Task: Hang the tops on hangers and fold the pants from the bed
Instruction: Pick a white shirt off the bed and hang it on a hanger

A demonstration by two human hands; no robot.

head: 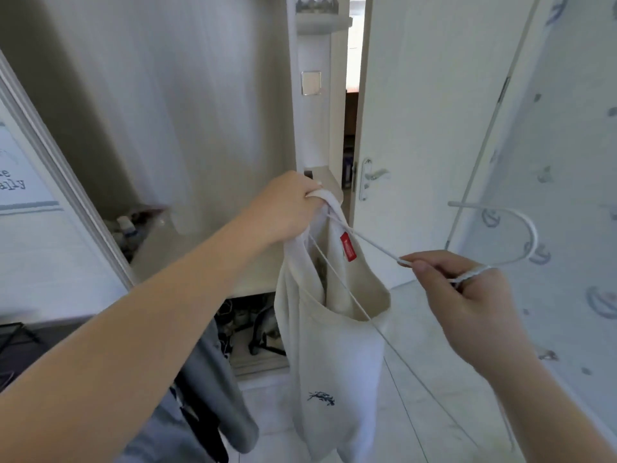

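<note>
Standing before open wardrobe (pixel 167 111), white top (pixel 334 355) held up in mid-frame, hanging lengthwise toward the floor. Left hand (pixel 287 208) is at the top's upper edge, fingers curled tight round a bunched shoulder strap. Right hand (pixel 467 295), to the right of the top and slightly lower, pinches the neck of a white wire hanger (pixel 531 235) between thumb and fingers; the hook curves up and away on the far side of that hand. One hanger arm runs from the right hand up to the strap under the left hand. A second wire drops from there through the top's neck opening and comes out to the right, slanting down past the right forearm. Red label (pixel 348 247) shows inside the neckline. Small dark blue embroidered mark (pixel 321 397) sits low on the top's front. Behind the top, upper right: white door (pixel 417 128) ajar, metal door handle (pixel 374 175) visible. Left of the top and lower: grey garments (pixel 217 396) hanging down, below the left forearm. Directly behind the top's left edge, the wardrobe's lower compartment holds dark clutter (pixel 250 325), contents not identifiable. Pale floor tiles (pixel 417 329) under the top. Far right of the top, a light patterned surface (pixel 567 162); cannot tell whether fabric or wall.
</note>
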